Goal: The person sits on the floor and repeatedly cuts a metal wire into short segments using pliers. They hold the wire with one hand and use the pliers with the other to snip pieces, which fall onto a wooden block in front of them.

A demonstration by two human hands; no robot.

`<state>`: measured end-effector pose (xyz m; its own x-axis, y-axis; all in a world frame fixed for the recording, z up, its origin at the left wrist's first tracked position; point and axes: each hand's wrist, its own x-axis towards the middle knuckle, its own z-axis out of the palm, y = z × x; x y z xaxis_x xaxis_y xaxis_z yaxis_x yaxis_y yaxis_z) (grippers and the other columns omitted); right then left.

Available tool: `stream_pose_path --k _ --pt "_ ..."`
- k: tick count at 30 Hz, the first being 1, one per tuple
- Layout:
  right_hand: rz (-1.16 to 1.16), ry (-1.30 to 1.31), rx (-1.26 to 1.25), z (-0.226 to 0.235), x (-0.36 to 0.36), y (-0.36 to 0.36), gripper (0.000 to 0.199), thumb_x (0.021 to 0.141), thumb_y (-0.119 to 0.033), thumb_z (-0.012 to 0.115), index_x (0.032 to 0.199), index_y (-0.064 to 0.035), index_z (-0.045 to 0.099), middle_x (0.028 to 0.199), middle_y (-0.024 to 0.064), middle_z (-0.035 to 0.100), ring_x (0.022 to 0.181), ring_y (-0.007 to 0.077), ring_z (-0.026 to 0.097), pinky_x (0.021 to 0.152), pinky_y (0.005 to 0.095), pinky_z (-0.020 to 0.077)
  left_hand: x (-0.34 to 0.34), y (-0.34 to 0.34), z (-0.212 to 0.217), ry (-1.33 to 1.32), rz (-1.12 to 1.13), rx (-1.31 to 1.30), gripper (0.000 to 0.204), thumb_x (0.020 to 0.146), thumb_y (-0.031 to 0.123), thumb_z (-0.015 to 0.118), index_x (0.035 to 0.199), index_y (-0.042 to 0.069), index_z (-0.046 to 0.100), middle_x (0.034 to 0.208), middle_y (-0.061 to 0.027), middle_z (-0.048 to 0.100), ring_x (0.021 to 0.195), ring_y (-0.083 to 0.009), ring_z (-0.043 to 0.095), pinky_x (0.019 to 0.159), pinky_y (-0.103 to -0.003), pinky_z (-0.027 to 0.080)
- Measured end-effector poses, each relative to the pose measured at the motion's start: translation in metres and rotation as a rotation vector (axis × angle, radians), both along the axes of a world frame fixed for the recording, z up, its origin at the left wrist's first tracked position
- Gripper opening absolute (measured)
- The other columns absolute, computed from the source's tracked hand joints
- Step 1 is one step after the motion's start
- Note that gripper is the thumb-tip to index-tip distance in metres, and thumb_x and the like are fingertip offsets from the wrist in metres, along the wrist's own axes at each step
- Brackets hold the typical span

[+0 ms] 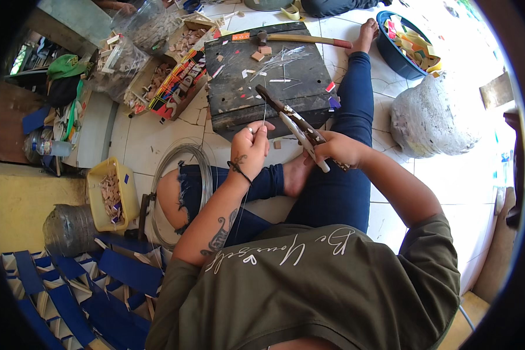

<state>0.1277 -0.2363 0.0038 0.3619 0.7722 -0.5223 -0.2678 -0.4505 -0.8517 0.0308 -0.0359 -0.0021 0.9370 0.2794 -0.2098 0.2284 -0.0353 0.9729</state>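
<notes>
My left hand [251, 144] is closed around a thin metal wire [265, 112], which stands up from my fingers toward the tool in my other hand. My right hand [337, 148] grips long-handled pliers [300, 125], worn brown with a white sleeve on one handle. The dark head of the pliers is by the wire's upper end; whether the jaws touch it is too small to tell. Beside my left forearm a large coil of wire [206, 189] rests by my bent knee. Loose cut wires [286, 60] lie on the black block [233, 96] in front of me.
A hammer [300, 38] and small wood pieces [258, 56] lie on the block. At left are a yellow basket [132, 195] of wood bits, an open carton [178, 87] and blue slatted pieces [128, 271]. A blue tub [391, 57] and a wrapped bundle [431, 119] are at right.
</notes>
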Motion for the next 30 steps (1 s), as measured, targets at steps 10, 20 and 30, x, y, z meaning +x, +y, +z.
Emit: stream_pose_path --k 10,20,30 --pt "-0.174 -0.088 -0.038 -0.009 -0.008 0.010 0.033 0.072 -0.016 0.062 0.098 0.0000 0.050 0.069 0.0079 0.053 0.062 0.0160 0.053 0.055 0.0290 0.0419 -0.052 0.005 -0.004 0.163 0.010 -0.106 0.024 0.096 0.018 0.040 0.092 0.000 0.056 0.053 0.0008 0.046 0.040 -0.0036 0.036 0.037 -0.018 0.031" --pt "-0.228 -0.183 -0.120 0.000 -0.005 0.026 0.035 0.069 -0.010 0.062 0.100 0.0008 0.050 0.072 0.0090 0.052 0.062 0.0165 0.052 0.055 0.0300 0.0424 -0.037 -0.003 -0.003 0.065 0.058 -0.190 0.023 0.094 0.016 0.042 0.090 -0.002 0.056 0.051 0.0015 0.043 0.038 -0.0039 0.034 0.035 -0.019 0.031" --pt "-0.108 0.163 0.197 0.012 -0.010 -0.003 0.069 0.066 -0.004 0.051 0.133 0.0046 0.033 0.114 0.0153 0.052 0.099 0.0211 0.055 0.087 0.0290 0.0433 -0.024 0.005 0.004 -0.022 0.045 -0.145 0.023 0.094 0.016 0.042 0.091 -0.001 0.056 0.050 0.0019 0.042 0.038 -0.0032 0.034 0.035 -0.018 0.030"
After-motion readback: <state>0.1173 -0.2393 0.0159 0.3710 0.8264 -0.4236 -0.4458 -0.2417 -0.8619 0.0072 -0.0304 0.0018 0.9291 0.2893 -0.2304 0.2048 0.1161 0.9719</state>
